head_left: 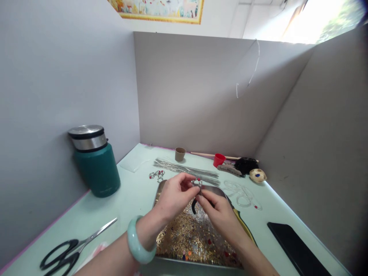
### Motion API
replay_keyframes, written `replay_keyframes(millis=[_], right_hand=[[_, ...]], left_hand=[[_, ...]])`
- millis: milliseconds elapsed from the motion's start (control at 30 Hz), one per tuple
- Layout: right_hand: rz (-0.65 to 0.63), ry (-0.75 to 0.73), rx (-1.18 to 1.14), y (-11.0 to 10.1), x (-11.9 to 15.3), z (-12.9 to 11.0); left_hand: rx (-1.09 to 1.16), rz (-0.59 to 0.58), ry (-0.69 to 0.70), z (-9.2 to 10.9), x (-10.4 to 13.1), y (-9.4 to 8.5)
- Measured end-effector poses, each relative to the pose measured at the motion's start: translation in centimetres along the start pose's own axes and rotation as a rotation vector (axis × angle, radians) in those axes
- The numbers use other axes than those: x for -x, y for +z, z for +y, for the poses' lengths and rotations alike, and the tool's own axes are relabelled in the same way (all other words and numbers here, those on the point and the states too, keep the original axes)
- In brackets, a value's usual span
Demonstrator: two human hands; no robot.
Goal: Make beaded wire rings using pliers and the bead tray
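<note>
My left hand (178, 193) pinches a small beaded wire piece (197, 181) with clear and red beads between thumb and fingers. The fingertips of my right hand (217, 211) close on the lower end of the same piece. Both hands are above a metal tray (198, 263) filled with gold, clear and a few coloured beads. A black curved piece (194, 207) shows between my hands; the rest of it is hidden. Just beyond the tray lies a bundle of thin metal wires (186, 169). Left of the bundle is another red-and-clear beaded piece (156, 175).
Scissors (79, 245) and a green flask (97, 165) are on the left. A brown cup (180, 154), a red cup (219, 160) and a small bowl (258, 175) stand along the back. Clear beaded strands (243, 194) and a black flat object (296, 247) lie right. Partition walls surround the table.
</note>
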State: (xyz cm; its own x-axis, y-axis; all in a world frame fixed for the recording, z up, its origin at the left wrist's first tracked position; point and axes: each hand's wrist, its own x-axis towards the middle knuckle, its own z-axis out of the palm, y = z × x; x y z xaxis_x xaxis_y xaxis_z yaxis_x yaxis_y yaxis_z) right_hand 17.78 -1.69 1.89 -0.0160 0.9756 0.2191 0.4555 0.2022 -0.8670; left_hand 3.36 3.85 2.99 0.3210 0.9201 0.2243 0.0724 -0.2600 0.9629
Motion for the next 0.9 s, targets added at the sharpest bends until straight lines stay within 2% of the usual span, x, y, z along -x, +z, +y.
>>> replay_keyframes(millis=[100,233,367,467,700,900], right_hand=[[-0.001,-0.023,0.088,0.2,0.0,0.1],[-0.001,-0.026,0.034,0.1,0.1,0.0],[-0.160,0.147,-0.168,0.0,0.3,-0.3],[-0.234,0.228,-0.237,-0.2,0.2,-0.2],[-0.071,-0.001,0.024,-0.2,0.0,0.5],[-0.102,-0.027,0.007,0.0,0.4,0.4]], left_hand=[[-0.015,0.008,-0.010,0.1,0.0,0.0],[0.059,-0.011,-0.030,0.3,0.1,0.0],[0.187,-0.100,-0.152,1.0,0.3,0.1],[0.261,-0.105,-0.203,1.3,0.3,0.2],[0.221,-0.072,-0.163,1.0,0.2,0.2],[0.234,-0.114,-0.123,0.9,0.3,-0.1]])
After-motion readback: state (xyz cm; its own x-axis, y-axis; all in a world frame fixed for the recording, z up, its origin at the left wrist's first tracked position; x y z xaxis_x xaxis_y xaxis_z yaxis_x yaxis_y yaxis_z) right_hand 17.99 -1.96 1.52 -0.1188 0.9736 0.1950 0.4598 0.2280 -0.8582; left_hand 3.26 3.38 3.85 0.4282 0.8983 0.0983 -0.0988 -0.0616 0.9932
